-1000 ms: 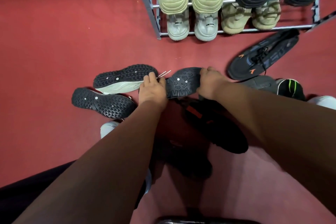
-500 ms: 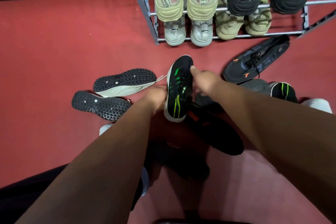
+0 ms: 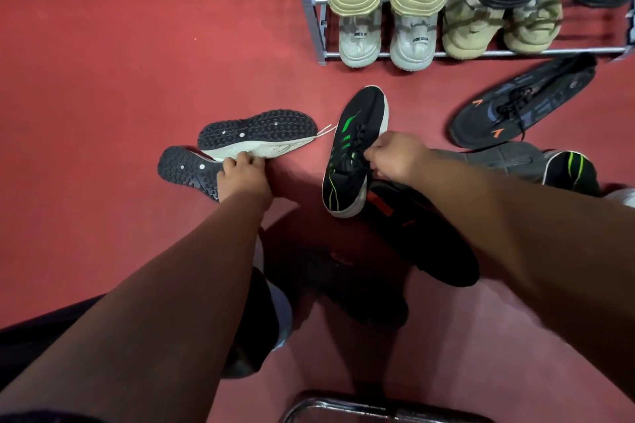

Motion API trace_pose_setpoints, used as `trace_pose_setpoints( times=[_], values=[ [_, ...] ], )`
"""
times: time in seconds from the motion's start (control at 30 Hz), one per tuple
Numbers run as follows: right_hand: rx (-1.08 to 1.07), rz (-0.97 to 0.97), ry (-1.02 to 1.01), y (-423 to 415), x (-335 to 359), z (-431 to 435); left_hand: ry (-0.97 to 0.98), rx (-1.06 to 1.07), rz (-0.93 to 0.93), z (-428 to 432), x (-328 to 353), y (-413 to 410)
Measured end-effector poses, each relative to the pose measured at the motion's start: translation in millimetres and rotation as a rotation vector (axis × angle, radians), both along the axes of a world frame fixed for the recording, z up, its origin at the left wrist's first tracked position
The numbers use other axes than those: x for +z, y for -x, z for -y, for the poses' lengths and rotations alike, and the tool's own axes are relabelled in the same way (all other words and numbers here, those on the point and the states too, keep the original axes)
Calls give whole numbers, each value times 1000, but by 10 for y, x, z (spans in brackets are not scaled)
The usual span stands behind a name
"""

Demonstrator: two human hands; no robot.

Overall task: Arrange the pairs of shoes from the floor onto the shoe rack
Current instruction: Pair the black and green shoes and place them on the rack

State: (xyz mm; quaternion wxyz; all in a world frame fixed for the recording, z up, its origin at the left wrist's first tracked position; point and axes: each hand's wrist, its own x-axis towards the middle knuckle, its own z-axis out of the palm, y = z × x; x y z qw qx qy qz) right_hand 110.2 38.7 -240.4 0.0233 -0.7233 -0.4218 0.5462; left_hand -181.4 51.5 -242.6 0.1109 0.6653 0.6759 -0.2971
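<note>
A black shoe with green stripes [image 3: 350, 144] stands upright on the red floor, its toe towards the metal shoe rack [image 3: 311, 7]. My right hand [image 3: 395, 156] pinches it at the laces. A white shoe [image 3: 261, 137] lies on its side, black studded sole up, beside its overturned partner [image 3: 189, 166]. My left hand [image 3: 242, 173] rests on the white shoe's upper, fingers curled over its edge. A second green-striped black shoe [image 3: 570, 168] lies at the right, partly hidden behind my right arm.
The rack holds pale green, white, tan and black pairs. A dark shoe with orange marks [image 3: 522, 106] lies just before the rack. A black shoe with a red stripe [image 3: 422, 233] lies under my right forearm. A chrome chair edge [image 3: 343, 410] shows at the bottom.
The green-striped shoe went from sole-up to upright on the floor. My left hand left it and moved left onto the white shoe; my right hand stays on the laces.
</note>
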Motion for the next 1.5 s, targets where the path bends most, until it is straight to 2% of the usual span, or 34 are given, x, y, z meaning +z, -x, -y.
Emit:
trace_pose_setpoints(
  times=[0.1,0.23,0.33,0.43,0.6,0.67,0.7,0.77,0.87,1.0,1.13,1.3,1.37,1.43,1.5],
  values=[
    [46,59,-16,26,166,42,114,-109,-90,18,-12,112],
    [102,85,-42,8,195,94,-15,-233,-184,-20,-48,131],
    [165,107,-32,-22,250,112,-7,-279,-193,-135,-3,107],
    [181,150,-59,-60,253,85,-58,-126,63,-278,246,-53],
    [123,188,-120,-104,320,-6,-78,484,606,-696,644,-569],
    [114,190,-139,-109,371,-22,-6,778,892,-728,731,-735],
    [113,184,-139,-110,387,-22,37,821,950,-695,724,-761],
    [136,179,-137,-111,425,2,100,653,812,-621,656,-750],
    [187,191,-127,-148,435,68,233,325,434,-419,494,-609],
    [203,207,-110,-226,468,165,419,272,389,-110,354,-496],
    [219,245,-61,-363,503,211,238,164,243,-18,210,-519],
    [93,330,-90,-713,490,480,80,354,119,74,289,-803],
    [53,381,-82,-875,543,651,-41,211,105,135,335,-1041],
    [38,438,-73,-1061,560,854,-136,3,186,187,373,-1342],
    [-43,499,-83,-1252,553,1095,-92,-63,314,252,424,-1659]
  ],
)
